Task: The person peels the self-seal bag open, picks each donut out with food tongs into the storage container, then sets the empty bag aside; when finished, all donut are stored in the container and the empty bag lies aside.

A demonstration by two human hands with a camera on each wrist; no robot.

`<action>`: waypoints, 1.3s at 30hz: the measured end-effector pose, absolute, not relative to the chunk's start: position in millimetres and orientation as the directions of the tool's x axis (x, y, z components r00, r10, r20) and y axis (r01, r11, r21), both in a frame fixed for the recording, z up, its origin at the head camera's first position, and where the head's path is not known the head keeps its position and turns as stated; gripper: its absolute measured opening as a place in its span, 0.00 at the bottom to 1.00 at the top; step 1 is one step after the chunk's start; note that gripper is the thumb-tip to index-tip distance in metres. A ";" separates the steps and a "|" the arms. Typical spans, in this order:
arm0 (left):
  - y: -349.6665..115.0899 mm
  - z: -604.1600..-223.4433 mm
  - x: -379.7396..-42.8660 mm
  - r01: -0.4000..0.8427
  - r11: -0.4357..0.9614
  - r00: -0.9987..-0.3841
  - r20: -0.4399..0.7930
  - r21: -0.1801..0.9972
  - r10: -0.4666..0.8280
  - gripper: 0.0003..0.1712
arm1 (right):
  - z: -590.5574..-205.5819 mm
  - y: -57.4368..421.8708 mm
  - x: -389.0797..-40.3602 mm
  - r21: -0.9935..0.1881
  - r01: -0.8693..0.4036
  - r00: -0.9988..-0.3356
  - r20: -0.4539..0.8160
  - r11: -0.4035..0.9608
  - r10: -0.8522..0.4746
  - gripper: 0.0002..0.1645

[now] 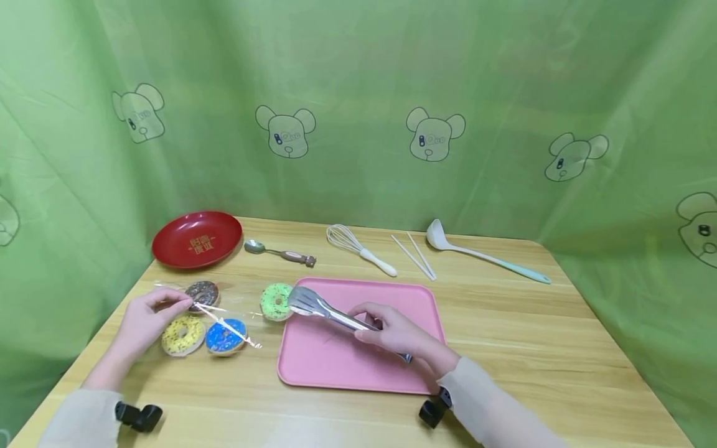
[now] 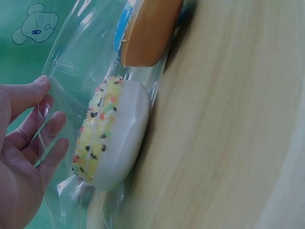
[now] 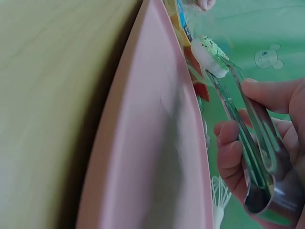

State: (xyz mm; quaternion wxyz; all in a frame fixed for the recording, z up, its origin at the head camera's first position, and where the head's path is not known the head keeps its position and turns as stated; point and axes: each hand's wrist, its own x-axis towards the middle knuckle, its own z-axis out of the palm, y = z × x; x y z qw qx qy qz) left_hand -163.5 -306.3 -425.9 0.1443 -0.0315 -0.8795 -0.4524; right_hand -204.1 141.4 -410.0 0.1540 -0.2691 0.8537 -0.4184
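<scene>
My right hand (image 1: pixel 392 330) grips metal tongs (image 1: pixel 336 316) above the pink tray (image 1: pixel 358 373). Their tips clasp a green sprinkled donut (image 3: pixel 209 56), held at the tray's left edge in the head view. My left hand (image 1: pixel 147 320) pinches the edge of a clear plastic bag (image 2: pixel 66 102) between thumb and fingers. Inside or under that film lie a yellow donut (image 2: pixel 109 136), a blue donut (image 1: pixel 225 336) and a chocolate donut (image 1: pixel 203 295). The left wrist view shows the yellow donut behind the film, close to my fingers.
A red plate (image 1: pixel 168 249) stands at the back left, beside a spoon (image 1: pixel 280 252). Along the back lie a whisk (image 1: pixel 358 247), white chopsticks (image 1: pixel 417 256) and a ladle (image 1: pixel 482 254). A green curtain (image 1: pixel 358 74) surrounds the wooden table (image 1: pixel 532 348).
</scene>
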 end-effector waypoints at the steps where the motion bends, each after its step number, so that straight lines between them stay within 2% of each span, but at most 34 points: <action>1: -306.1 -425.7 -163.4 0.186 0.587 -0.956 0.282 0.788 -0.075 0.14 | -409.8 146.0 -202.9 -0.804 -0.325 -0.810 -0.036 0.498 -0.585 0.21; 14: -303.7 -425.8 -164.1 0.175 0.597 -0.960 0.270 0.783 -0.073 0.15 | -408.4 212.8 -180.8 -0.807 -0.354 -0.827 0.033 0.474 -0.562 0.20; 20: -303.4 -425.1 -163.6 0.177 0.593 -0.960 0.270 0.786 -0.070 0.15 | -407.7 250.9 -165.1 -0.806 -0.295 -0.877 0.015 0.513 -0.480 0.20; 28: -304.9 -424.2 -161.5 0.167 0.599 -0.960 0.267 0.783 -0.082 0.15 | -410.8 290.1 -151.7 -0.857 -0.178 -0.911 -0.043 0.484 -0.411 0.24; 39: -304.2 -424.4 -160.3 0.177 0.601 -0.957 0.279 0.779 -0.080 0.14 | -412.7 311.5 -149.0 -0.847 -0.131 -0.926 -0.080 0.515 -0.368 0.26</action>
